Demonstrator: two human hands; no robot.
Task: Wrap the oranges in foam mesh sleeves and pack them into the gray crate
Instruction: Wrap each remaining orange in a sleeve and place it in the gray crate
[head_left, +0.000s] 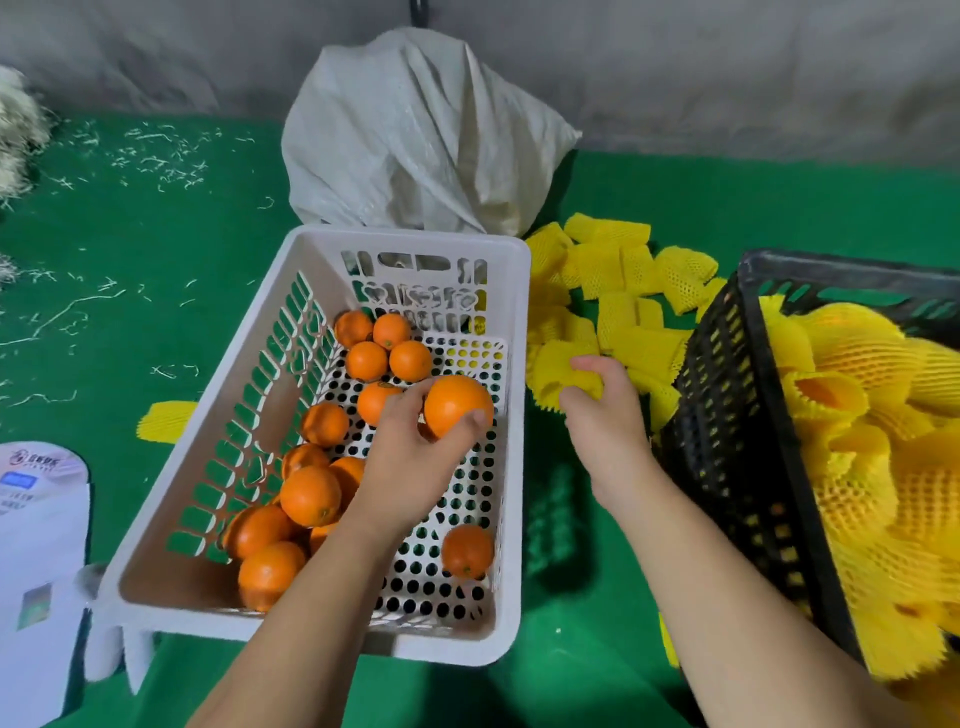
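Observation:
My left hand (415, 457) grips one orange (454, 402) above the white perforated basket (511, 467), which holds several loose oranges (309, 493). My right hand (605, 415) pinches a yellow foam mesh sleeve (563, 371) at the near edge of a pile of sleeves (618, 280) lying on the green surface. To the right stands the dark gray crate (737, 415), tilted towards me, filled with several oranges wrapped in yellow sleeves (857, 467).
A white woven sack (415, 140) stands behind the basket against a grey wall. One stray sleeve (166, 421) lies left of the basket. A white printed bag (41, 561) lies at lower left. Pale shreds litter the green mat (130, 234).

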